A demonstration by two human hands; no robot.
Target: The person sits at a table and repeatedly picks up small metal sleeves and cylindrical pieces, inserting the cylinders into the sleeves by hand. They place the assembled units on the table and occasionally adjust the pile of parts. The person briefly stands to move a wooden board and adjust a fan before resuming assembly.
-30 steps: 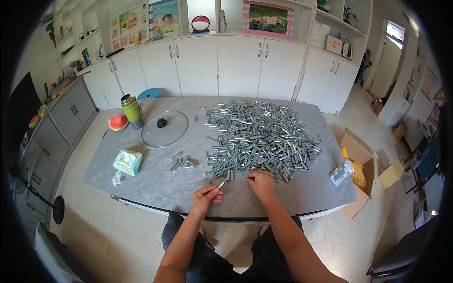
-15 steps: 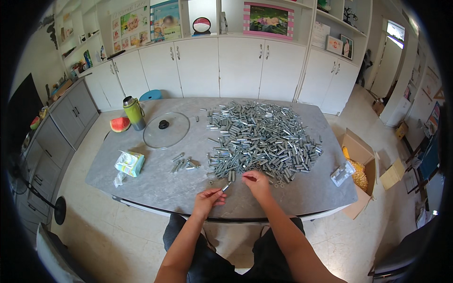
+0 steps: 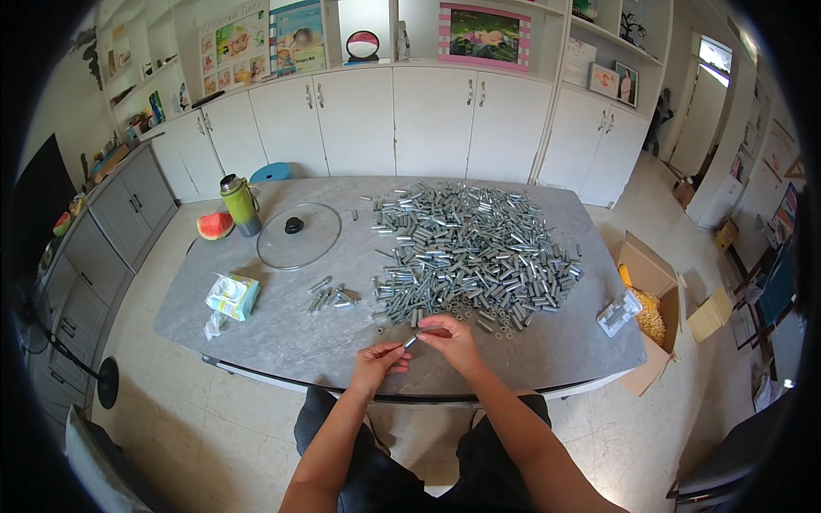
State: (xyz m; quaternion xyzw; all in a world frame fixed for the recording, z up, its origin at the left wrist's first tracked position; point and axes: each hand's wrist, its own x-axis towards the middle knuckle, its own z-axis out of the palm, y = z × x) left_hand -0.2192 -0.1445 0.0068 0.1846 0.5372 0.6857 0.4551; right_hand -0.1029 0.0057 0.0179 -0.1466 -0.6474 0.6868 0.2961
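My left hand pinches a short silvery metal anchor sleeve between thumb and fingers, its free end tilted up to the right. Against that upper end, my right hand has its thumb and fingers pressed together; whatever they pinch is too small to make out. Just beyond both hands spreads a large heap of similar metal anchor sleeves. Several small ring washers lie along the heap's near edge. To the left, a small separate group of metal anchors rests on the grey table.
On the table's left are a glass lid, a green flask, a watermelon piece and a wipes pack. A pale plastic holder sits at the right edge. Beside it stands an open cardboard box with yellow contents.
My right hand has moved left from the heap's near edge to the upper end of the sleeve. My left hand keeps its hold in nearly the same place.
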